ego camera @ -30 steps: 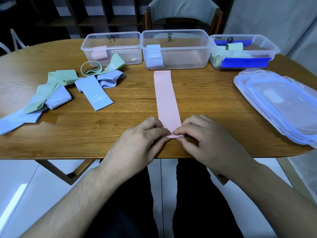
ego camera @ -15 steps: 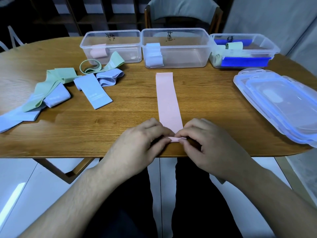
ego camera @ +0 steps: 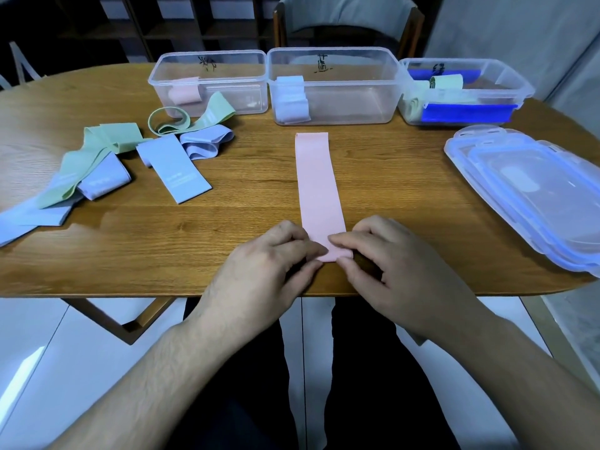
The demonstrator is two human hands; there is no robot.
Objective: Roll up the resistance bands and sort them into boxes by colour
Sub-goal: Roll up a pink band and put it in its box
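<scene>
A pink band [ego camera: 319, 186] lies flat along the table, its near end by the front edge. My left hand [ego camera: 269, 271] and my right hand [ego camera: 393, 271] pinch that near end from either side, fingertips curled onto a small fold. Three clear boxes stand at the back: the left box [ego camera: 240, 76] holds a pink roll [ego camera: 185, 92], the middle box [ego camera: 357, 89] a blue roll [ego camera: 290, 99], the right box [ego camera: 506, 82] green rolls [ego camera: 448, 82]. Loose green bands [ego camera: 97, 147] and blue bands [ego camera: 175, 170] lie at the left.
Stacked clear lids with blue rims [ego camera: 532, 190] lie at the right of the wooden table [ego camera: 227, 241]. A chair [ego camera: 347, 24] stands behind the boxes. The table's front edge is just below my hands.
The near end of the pink band has been turned over into a small fold under my fingertips. Both hands stay at that end.
</scene>
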